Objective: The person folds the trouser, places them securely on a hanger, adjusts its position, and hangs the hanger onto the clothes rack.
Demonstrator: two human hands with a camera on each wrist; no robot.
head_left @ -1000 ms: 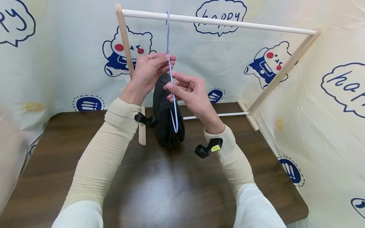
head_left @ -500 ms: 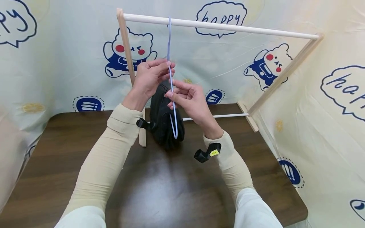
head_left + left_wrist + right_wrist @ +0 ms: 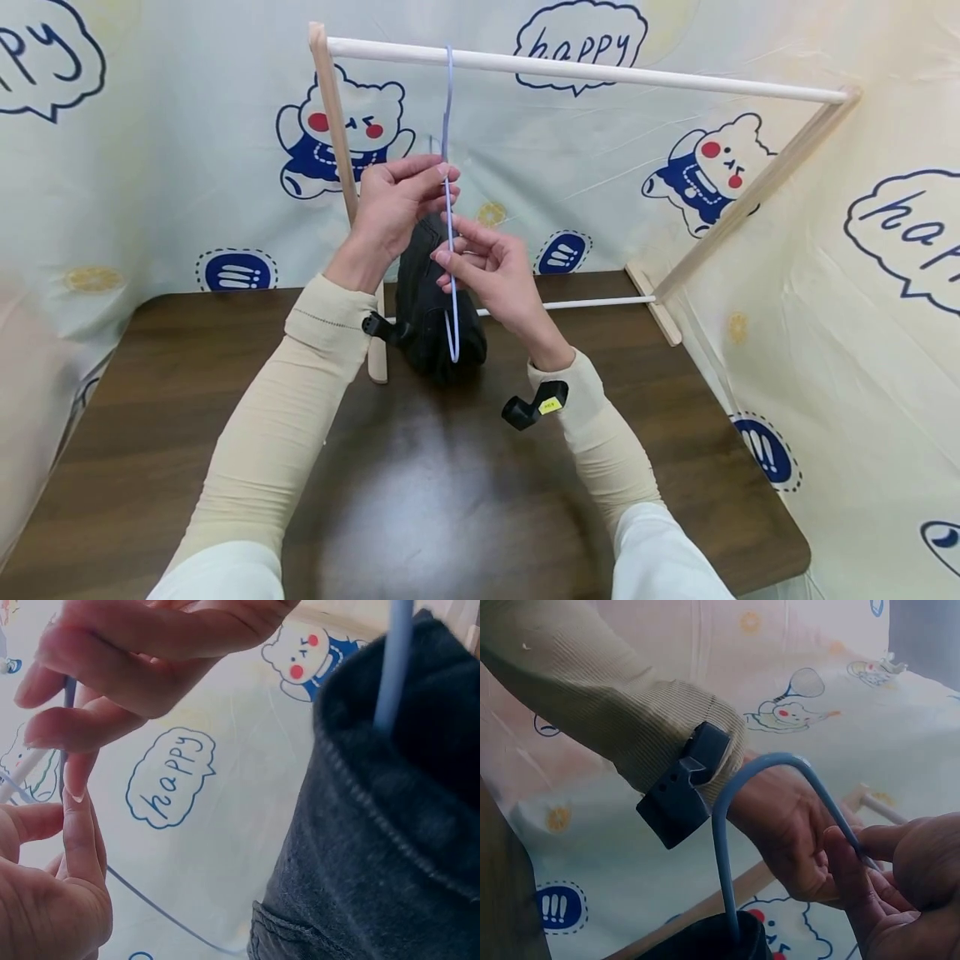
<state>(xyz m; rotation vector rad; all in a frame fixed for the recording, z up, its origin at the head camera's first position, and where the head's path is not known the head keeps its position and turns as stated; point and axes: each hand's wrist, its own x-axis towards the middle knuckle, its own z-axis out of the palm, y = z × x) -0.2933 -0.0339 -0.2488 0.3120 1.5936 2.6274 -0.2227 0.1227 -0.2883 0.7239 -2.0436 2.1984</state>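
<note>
A pale blue clothes hanger [image 3: 449, 117] stands edge-on to me, its hook at the white top rod [image 3: 585, 72] of a rack. My left hand [image 3: 401, 200] pinches the hanger near the base of its hook. Lower down, my right hand [image 3: 498, 271] pinches the hanger's sloping arm between thumb and fingers. Dark cloth, a folded black garment [image 3: 427, 308], hangs over the hanger behind my hands. In the left wrist view the garment [image 3: 360, 840] shows a stitched seam and the hanger goes inside its fold. The right wrist view shows the hanger's rounded end [image 3: 780, 760] bare.
The rack has wooden side posts [image 3: 757, 183] and a white lower bar [image 3: 600, 303]. It stands at the back of a dark brown wooden table [image 3: 420, 500]. Printed cloth [image 3: 585, 150] covers the walls around. Small black cameras [image 3: 536, 406] sit on both wrists.
The hanger's near end has swung slightly left, along with my right hand. Both hands keep their pinch. The whole scene has shifted a little in the view.
</note>
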